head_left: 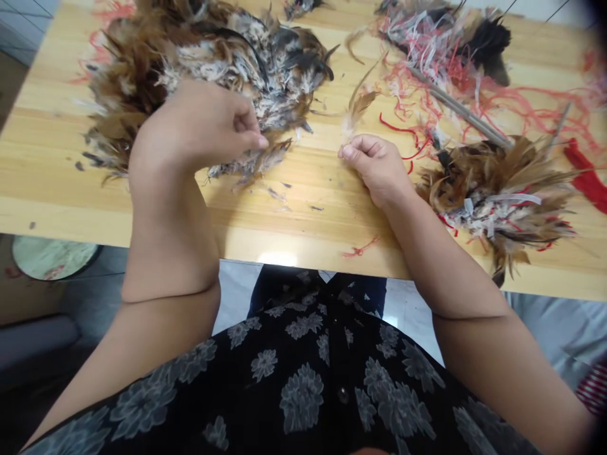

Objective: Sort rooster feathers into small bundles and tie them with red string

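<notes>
My right hand [377,165] pinches the base of a brown feather [361,109] between thumb and fingertips; its thin tip points up and away from me. My left hand [208,123] is bent at the wrist with its fingers closed, over the front edge of a large feather pile [246,69] of brown, black and whitish feathers. Whatever its fingertips hold, if anything, is too small to make out. Just below those fingertips, loose grey-brown feathers [258,163] lie on the wooden table [303,218].
Right of my right hand lies a bundle of brown feathers [502,183] with white and red ties. Behind it are thin sticks [467,114] and tangled pink and white strings [427,38]. A red strip [585,174] lies far right. A round stool [54,256] stands below left.
</notes>
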A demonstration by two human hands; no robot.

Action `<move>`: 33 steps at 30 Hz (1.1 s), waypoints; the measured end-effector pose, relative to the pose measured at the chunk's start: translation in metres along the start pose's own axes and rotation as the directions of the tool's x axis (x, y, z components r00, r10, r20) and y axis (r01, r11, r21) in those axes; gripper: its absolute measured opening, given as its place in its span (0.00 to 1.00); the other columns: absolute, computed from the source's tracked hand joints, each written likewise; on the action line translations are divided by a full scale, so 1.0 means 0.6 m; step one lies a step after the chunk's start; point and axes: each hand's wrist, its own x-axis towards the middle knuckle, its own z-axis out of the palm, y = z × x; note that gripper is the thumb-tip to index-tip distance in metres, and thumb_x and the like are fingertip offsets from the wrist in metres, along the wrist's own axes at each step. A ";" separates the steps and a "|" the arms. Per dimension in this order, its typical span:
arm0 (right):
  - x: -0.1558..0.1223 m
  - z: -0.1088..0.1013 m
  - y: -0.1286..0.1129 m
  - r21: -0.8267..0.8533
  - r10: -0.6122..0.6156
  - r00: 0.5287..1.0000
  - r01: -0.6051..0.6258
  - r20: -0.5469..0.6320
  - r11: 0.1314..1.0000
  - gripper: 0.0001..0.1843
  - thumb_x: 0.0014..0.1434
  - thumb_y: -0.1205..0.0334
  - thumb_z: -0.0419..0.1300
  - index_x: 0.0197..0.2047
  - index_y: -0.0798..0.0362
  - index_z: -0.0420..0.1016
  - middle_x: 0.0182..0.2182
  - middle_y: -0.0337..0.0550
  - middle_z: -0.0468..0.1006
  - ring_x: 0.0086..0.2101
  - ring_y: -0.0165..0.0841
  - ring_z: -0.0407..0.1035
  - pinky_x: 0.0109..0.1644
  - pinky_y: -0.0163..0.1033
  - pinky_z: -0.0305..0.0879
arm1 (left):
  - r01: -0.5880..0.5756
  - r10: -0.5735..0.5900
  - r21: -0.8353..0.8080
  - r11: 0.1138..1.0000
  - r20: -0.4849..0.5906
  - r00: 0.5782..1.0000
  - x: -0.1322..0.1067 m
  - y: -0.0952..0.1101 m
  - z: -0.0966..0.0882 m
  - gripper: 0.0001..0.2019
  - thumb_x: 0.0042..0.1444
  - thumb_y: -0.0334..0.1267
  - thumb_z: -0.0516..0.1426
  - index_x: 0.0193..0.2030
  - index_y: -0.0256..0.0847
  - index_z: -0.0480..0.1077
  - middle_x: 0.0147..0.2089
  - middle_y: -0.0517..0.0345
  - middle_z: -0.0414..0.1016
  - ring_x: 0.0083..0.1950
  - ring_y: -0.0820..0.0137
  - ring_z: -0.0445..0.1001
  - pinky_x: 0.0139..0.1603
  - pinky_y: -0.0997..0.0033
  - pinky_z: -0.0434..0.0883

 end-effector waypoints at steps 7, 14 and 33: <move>0.000 -0.001 0.008 0.012 -0.054 0.998 0.054 -0.014 0.998 0.16 0.79 0.62 0.78 0.37 0.51 0.83 0.35 0.34 0.79 0.36 0.27 0.66 0.44 0.35 0.65 | 0.029 -0.033 0.033 0.999 0.127 0.991 0.010 -0.068 0.067 0.22 0.55 0.50 0.84 0.26 0.49 0.77 0.27 0.61 0.65 0.49 0.44 0.88 0.72 0.47 0.83; 0.002 -0.003 0.015 0.007 -0.074 0.997 0.074 -0.007 0.997 0.16 0.77 0.57 0.80 0.38 0.51 0.85 0.36 0.36 0.81 0.37 0.28 0.67 0.45 0.37 0.66 | -0.102 0.104 -0.061 0.993 0.044 0.994 0.022 -0.075 0.085 0.09 0.56 0.37 0.71 0.29 0.48 0.78 0.27 0.65 0.65 0.42 0.53 0.84 0.73 0.47 0.84; 0.009 0.019 0.013 -0.026 0.007 1.000 -0.006 0.015 1.000 0.34 0.70 0.29 0.85 0.42 0.53 0.86 0.40 0.41 0.87 0.49 0.37 0.82 0.59 0.43 0.84 | -0.357 0.135 -0.792 0.496 -0.336 0.932 0.059 0.095 0.195 0.49 0.63 0.94 0.75 0.44 0.43 0.78 0.32 0.60 0.76 0.29 0.66 0.82 0.33 0.68 0.79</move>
